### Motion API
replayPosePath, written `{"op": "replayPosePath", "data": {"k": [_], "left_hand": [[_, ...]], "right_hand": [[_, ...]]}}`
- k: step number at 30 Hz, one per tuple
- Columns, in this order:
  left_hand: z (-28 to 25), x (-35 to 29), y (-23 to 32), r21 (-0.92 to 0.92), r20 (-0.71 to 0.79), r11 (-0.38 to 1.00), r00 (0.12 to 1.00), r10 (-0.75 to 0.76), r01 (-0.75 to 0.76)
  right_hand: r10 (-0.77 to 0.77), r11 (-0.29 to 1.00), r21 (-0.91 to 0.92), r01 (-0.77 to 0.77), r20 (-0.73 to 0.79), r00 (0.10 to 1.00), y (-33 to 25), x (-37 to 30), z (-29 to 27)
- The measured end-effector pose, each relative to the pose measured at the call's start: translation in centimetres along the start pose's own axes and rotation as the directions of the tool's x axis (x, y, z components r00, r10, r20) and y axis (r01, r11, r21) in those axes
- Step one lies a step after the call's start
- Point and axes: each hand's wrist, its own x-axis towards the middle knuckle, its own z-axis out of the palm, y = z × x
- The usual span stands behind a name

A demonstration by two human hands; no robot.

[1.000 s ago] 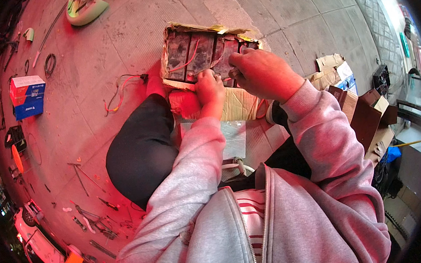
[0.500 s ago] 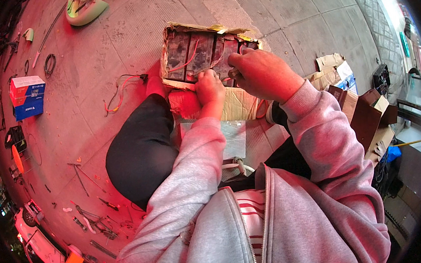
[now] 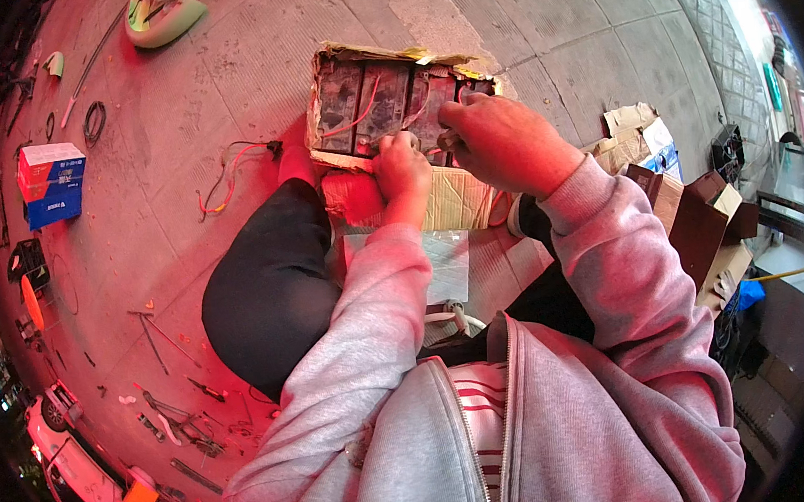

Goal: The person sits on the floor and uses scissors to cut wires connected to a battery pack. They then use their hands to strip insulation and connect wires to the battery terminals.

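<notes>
An opened, torn cardboard box (image 3: 454, 195) stands on the ground in front of me. Inside it sit several dark, dirty block-shaped batteries (image 3: 383, 101) side by side, with thin red wires (image 3: 351, 125) across their tops. My left hand (image 3: 402, 171) is closed at the box's near edge, its fingertips pinched over the batteries. Whatever those fingers hold is hidden. Curled into a fist over the box's right side is my right hand (image 3: 509, 141), its thumb and forefinger pressed together beside the left hand's fingertips. I cannot make out what is in it.
On the paving to the left are a blue and red carton (image 3: 55, 186), a loose red cable (image 3: 226, 175) and scattered tools (image 3: 181, 424). Brown cardboard boxes (image 3: 701, 213) lie at the right. Far left stands a white vehicle (image 3: 85, 484). A pale green curved shell (image 3: 165, 22) lies farther off.
My right hand has shifted very slightly to the right and down. My left hand stays nearly in place over the batteries.
</notes>
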Motion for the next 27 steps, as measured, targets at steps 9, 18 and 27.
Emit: {"op": "replayPosePath", "data": {"k": [9, 18, 27], "left_hand": [[0.38, 0.17, -0.20, -0.010, -0.004, 1.000, 1.000, -0.018, 0.018], [0.37, -0.04, 0.31, -0.021, -0.085, 0.999, 0.996, -0.027, 0.026], [0.51, 0.09, -0.02, 0.012, -0.061, 1.000, 0.998, -0.002, 0.003]], "right_hand": [[0.007, 1.000, -0.005, -0.007, 0.023, 1.000, -0.16, 0.08, 0.04], [0.004, 1.000, -0.008, -0.003, 0.025, 1.000, -0.10, -0.08, 0.09], [0.009, 1.000, 0.000, -0.009, 0.033, 0.999, -0.07, -0.08, -0.02]]}}
